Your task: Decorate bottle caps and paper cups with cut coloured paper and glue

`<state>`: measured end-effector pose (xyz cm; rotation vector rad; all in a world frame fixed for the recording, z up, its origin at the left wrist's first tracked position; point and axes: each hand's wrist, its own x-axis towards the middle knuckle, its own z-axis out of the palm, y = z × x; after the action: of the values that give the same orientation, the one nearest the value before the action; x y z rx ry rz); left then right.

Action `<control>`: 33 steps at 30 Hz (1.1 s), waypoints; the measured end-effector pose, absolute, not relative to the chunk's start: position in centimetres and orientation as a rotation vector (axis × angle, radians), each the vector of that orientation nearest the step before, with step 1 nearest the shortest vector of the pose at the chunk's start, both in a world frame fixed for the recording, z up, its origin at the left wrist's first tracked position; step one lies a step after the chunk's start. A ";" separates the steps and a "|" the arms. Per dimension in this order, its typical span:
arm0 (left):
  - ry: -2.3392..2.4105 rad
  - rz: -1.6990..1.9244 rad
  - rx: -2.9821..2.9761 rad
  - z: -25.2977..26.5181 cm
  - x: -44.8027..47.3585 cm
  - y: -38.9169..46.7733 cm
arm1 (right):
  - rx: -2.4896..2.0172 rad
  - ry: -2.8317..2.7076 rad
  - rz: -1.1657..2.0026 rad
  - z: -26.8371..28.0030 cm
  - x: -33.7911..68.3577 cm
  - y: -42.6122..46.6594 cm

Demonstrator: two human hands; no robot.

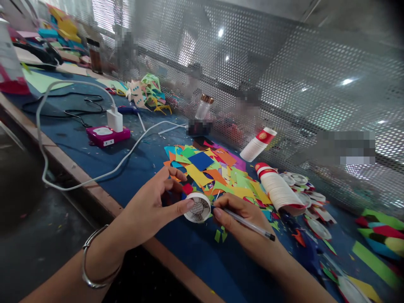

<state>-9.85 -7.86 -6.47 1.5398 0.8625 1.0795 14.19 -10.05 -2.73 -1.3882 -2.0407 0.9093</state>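
Perforated panels (284,75) edge a blue tabletop (82,162), left hand (151,206) pinching a rimmed disc (198,208), right hand (248,239) closed around a pen (249,224).

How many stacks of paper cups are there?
2: one white and red paper cup stack by the grey perforated screen, the other stack lying nearer the right hand. Others may be hidden.

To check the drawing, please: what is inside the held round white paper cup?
Inside the round white paper cup, dark criss-cross and radiating lines show; whatever the left hand covers cannot be seen.
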 end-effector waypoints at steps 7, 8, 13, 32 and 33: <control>0.763 1.175 1.369 -6.7 -9.3 -8.1 | -1.371 -1.774 1.016 -3.1 14.0 -9.9; 0.776 1.195 1.351 -6.6 -9.1 -8.2 | -1.352 -1.742 1.049 -3.1 13.8 -9.9; 0.805 1.210 1.357 -6.5 -8.2 -8.7 | -1.250 -1.688 1.194 -3.0 13.2 -10.0; 1.286 1.344 2.087 -6.4 -9.6 -8.2 | -1.313 -1.601 1.061 -3.5 14.3 -9.6; 1.223 1.287 2.028 -6.2 -9.5 -8.3 | -1.306 -1.590 1.071 -3.5 14.3 -9.6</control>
<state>-9.51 -8.34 -6.23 2.0276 1.2233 1.2875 14.26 -9.60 -3.53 -1.3061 -1.5900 1.0711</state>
